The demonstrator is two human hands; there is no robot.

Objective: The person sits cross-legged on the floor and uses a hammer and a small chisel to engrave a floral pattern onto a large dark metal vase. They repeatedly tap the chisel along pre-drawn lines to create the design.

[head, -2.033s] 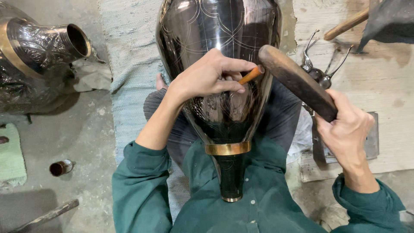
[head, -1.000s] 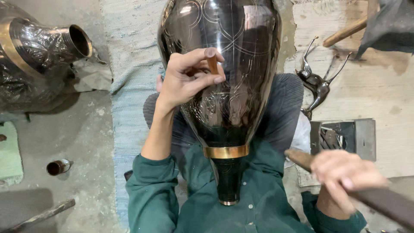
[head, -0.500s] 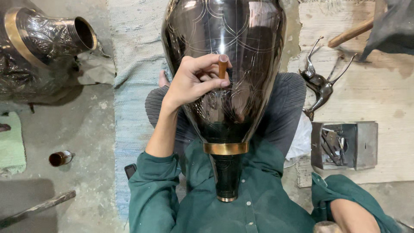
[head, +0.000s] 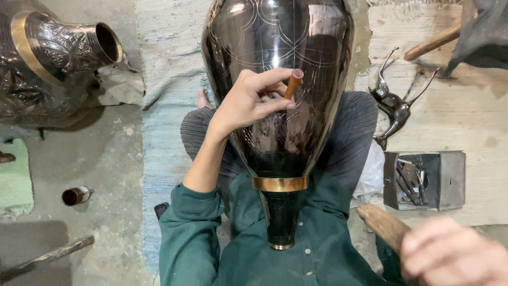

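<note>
Pinching a small brown punch (head: 292,85) in the left hand (head: 248,103), tip against the big dark vase (head: 278,47) lying on the lap. Gripping a wooden handle (head: 383,225) in the blurry right hand (head: 450,257) at 4 o'clock from the punch.

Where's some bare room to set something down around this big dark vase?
Free: concrete floor between the ornate vessel and small cup; bare board right of the pliers, above the metal tool box. Crowded: the lap under the vase.

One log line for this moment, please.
left hand: holds punch on vase | right hand: blurred, grips mallet handle | vase in lap
</note>
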